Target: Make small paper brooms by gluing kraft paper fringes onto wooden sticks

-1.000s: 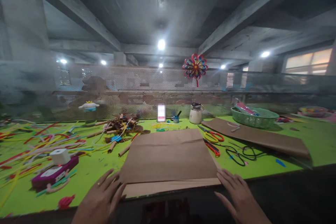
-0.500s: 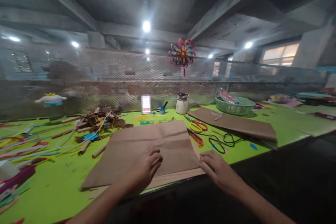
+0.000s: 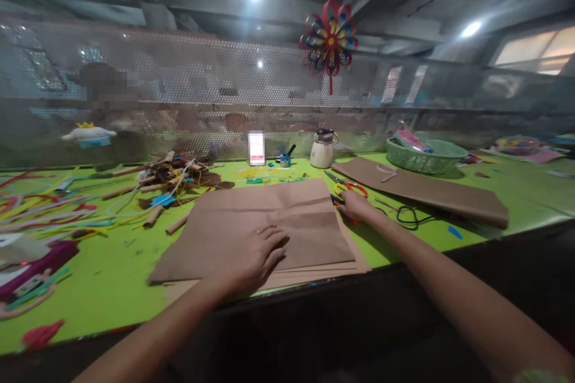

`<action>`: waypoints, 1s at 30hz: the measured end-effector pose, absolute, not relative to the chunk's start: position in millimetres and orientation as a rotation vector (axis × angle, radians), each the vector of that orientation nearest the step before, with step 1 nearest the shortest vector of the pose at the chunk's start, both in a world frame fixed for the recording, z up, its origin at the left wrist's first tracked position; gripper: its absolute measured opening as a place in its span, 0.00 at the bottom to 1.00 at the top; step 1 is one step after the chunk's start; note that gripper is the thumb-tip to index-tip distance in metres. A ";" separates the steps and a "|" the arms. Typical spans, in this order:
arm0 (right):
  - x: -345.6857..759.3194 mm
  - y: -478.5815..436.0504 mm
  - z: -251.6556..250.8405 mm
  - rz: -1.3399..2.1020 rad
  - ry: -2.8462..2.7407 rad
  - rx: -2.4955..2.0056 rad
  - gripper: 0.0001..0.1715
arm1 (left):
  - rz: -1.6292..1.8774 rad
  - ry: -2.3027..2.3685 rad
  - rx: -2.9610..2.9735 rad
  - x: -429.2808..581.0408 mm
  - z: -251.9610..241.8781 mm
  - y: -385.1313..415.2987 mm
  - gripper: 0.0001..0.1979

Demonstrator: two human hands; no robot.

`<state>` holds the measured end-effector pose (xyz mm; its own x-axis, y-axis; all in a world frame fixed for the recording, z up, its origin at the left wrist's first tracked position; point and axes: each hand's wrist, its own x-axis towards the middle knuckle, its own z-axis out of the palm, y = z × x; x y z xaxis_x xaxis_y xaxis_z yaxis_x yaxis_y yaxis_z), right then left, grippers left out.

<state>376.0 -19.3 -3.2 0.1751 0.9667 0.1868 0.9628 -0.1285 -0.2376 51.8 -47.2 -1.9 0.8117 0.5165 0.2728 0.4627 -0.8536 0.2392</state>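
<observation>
Stacked sheets of brown paper [image 3: 233, 221] lie creased at the front edge of the green table. My left hand [image 3: 265, 251] rests on the top sheet with its fingers apart, holding nothing. Beyond the right edge of the paper, my right hand [image 3: 354, 206] reaches to the orange-handled scissors [image 3: 336, 199], whose handles it mostly covers. Its fingertips are at them, but the grip is hidden. A second pair of scissors with yellow and red handles [image 3: 354, 187] lies just behind that hand.
A bundle of brown rolls [image 3: 175, 175] and coloured pipe cleaners [image 3: 54, 209] lie left. Behind stand a lit phone [image 3: 257, 148] and a cream jug [image 3: 322, 152]. A folded brown sheet [image 3: 431, 191], a black cord [image 3: 411, 218] and a green basket [image 3: 426, 158] are right.
My right hand has moved from the paper's right edge forward to the scissors. My left hand has stayed on the paper, its fingers more spread. The view has tilted down.
</observation>
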 end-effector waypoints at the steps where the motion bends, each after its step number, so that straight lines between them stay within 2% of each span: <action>1: 382.0 -22.5 -0.9 0.053 -1.844 -2.159 0.13 | 0.506 0.765 2.832 52.8 -0.8 -47.8 0.21; 7: 421.8 -99.7 17.4 0.048 -1.866 -2.042 0.21 | 0.513 0.777 2.867 54.1 -8.1 -44.3 0.24; 11: 422.0 -142.3 3.7 0.070 -2.147 -1.684 0.20 | 0.447 0.776 2.924 53.5 -14.2 -40.1 0.26; 17: 424.5 -139.0 -14.2 -0.033 -2.226 -1.626 0.19 | 0.419 0.792 2.898 54.2 -14.7 -39.5 0.26; 25: 430.6 -155.9 2.7 0.300 -2.327 -1.584 0.21 | 0.377 0.793 2.930 54.3 -13.7 -39.4 0.25; 30: 417.7 -165.4 9.3 0.329 -2.387 -1.566 0.20 | 0.342 0.756 2.980 56.5 -13.0 -38.7 0.25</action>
<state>417.7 -165.4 9.3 -0.3811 0.9194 0.0972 0.8589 0.3909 -0.3309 56.5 -38.7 -13.0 0.8563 0.4758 0.2009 0.4650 -0.8795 0.1007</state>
